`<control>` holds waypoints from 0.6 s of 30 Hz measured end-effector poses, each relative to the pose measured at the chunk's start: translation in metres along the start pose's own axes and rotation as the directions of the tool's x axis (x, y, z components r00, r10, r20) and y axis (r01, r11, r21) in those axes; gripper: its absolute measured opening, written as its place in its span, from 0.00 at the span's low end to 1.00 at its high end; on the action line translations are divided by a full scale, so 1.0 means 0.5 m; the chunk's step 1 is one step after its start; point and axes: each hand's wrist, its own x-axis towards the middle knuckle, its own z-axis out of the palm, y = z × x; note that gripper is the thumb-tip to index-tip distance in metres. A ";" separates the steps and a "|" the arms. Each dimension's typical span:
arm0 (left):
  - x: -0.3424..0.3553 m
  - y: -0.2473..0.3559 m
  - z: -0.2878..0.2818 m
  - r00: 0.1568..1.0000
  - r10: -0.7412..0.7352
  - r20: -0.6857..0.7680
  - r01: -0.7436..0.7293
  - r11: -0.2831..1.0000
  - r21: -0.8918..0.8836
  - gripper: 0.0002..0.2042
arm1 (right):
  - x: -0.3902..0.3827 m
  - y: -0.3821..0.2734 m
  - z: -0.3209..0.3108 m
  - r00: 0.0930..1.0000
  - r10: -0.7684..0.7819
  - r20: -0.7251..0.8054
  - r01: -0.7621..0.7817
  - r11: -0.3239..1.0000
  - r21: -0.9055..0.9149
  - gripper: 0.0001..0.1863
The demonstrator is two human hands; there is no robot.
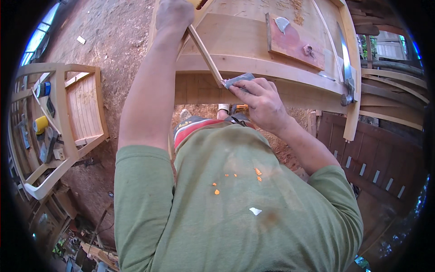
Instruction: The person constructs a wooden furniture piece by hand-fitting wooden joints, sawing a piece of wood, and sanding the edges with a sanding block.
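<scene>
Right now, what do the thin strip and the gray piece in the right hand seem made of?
Thin strip: apparently bare wood, pale tan without gloss. Gray piece: perhaps abrasive paper or cloth, matt and sheet-like; any grit is unclear.

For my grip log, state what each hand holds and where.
Right hand: a grey sheet, by its near right part. Left hand: apparently the wooden strip, at its far end; fingers hidden.

matt wooden strip [205,56], cloth shirt [235,213]

Our right hand [265,102] holds a grey sheet [241,80] at the near end of a thin wooden strip [205,55]; our left hand [175,16] is by its far end.
</scene>
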 end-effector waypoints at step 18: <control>0.011 -0.042 0.023 0.985 0.174 0.003 -0.170 0.956 0.239 0.08 | 0.045 -0.027 -0.080 0.983 0.020 0.180 -0.004 0.996 -0.092 0.25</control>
